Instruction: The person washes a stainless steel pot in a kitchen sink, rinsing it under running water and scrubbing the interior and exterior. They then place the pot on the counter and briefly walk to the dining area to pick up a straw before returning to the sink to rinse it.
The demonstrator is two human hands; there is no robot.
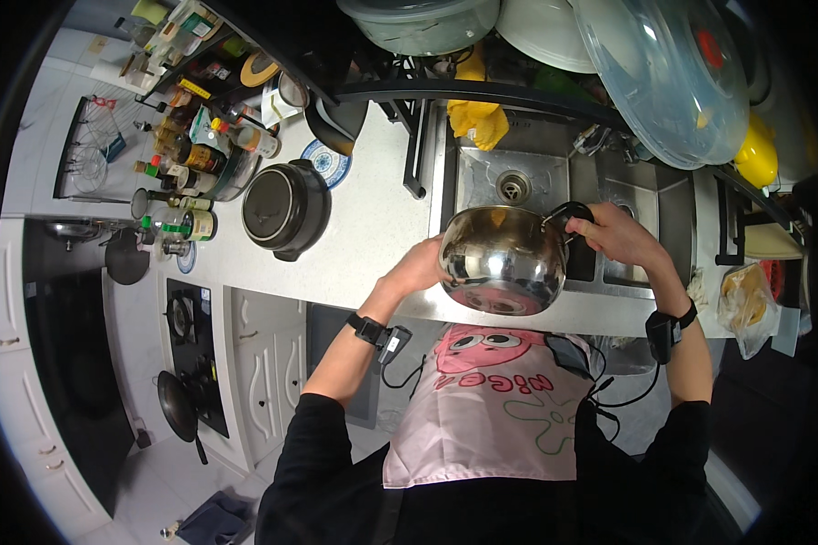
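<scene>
This is a kitchen, and by its looks one in a home: a double sink (482, 177) with a faucet (591, 141) is set into a white tabletop (382, 195), a stove (200, 343) with a pan (180, 404) at its edge lies off to the left, and white cupboards (259, 383) with panelled doors adjoin it. Bottles (203, 157) crowd the tabletop's left part near a patterned plate (329, 164) and a black pot (277, 207), while a rack (500, 89) over the sink carries bowls (418, 29) and a clear lid (659, 86). The steel pot (500, 262) by the sink and the pink cartoon apron (482, 436) suit such a room.
</scene>
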